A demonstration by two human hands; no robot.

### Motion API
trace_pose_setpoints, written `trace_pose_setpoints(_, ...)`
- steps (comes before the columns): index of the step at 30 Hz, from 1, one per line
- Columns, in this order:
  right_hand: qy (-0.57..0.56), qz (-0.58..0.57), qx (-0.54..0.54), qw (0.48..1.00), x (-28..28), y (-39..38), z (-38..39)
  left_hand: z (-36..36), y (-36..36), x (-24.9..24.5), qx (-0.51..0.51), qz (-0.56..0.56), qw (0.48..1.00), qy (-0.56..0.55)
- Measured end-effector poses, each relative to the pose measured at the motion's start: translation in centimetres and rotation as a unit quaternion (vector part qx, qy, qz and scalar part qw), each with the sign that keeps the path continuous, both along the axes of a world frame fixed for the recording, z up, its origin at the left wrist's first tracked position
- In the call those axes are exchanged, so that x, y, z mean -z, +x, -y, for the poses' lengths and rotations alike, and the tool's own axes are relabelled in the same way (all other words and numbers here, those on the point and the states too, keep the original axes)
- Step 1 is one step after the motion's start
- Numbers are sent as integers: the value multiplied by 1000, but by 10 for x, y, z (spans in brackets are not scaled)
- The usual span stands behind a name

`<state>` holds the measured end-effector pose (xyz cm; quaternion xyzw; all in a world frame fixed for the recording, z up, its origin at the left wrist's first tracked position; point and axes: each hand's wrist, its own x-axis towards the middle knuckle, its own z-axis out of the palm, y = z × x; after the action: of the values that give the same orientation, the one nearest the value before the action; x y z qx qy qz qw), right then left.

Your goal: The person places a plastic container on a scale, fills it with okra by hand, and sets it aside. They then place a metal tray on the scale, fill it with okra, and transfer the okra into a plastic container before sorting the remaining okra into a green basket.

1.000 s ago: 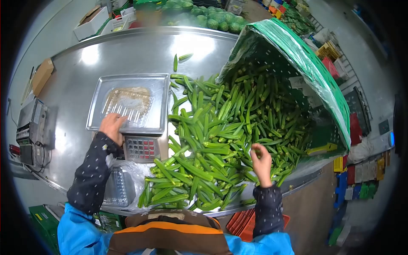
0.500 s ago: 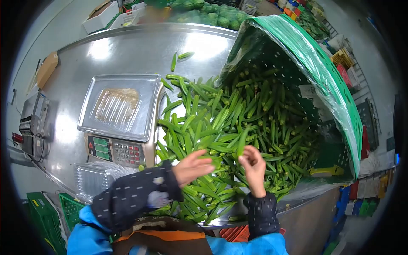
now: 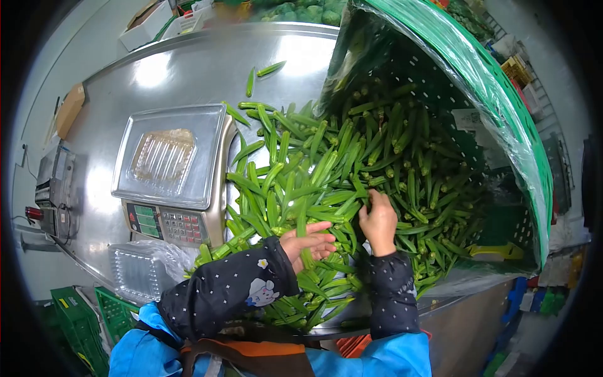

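A big heap of green okra pods (image 3: 326,176) spills onto the steel table from a tipped green crate (image 3: 477,107) lined with clear plastic. My left hand (image 3: 306,242) lies palm up on the heap with an okra pod (image 3: 303,234) across its fingers. My right hand (image 3: 378,220) is just to its right, fingers pinched on pods in the pile. A clear plastic tray (image 3: 164,155) sits on the pan of a weighing scale (image 3: 169,221) left of the heap.
A stack of clear plastic trays (image 3: 135,269) lies at the table's near left edge. Two loose pods (image 3: 260,72) rest farther back. A cardboard box (image 3: 68,110) and a small printer (image 3: 53,188) stand at left. Green crates (image 3: 81,311) sit on the floor.
My left hand left the tray on the scale and came over to the okra heap. My right hand lifted a pod, passed it toward the left hand, then reached back into the pile.
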<state>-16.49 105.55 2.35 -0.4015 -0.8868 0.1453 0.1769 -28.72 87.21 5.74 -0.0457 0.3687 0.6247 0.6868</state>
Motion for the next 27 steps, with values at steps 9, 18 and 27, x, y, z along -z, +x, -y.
trace_pose_setpoints(9, -536, -214, -4, 817, -68, 43, 88, -1, 19, 7, -30, 65, 997, 43)
trace_pose_setpoints(18, -39, -75, -124, 989, 4, -10, -20, 25, -2, 3, -21, 66, 995, 74)
trace_pose_setpoints(27, -57, -336, 118, 933, -54, 42, 64, 18, 19, -5, -77, 113, 990, 32)
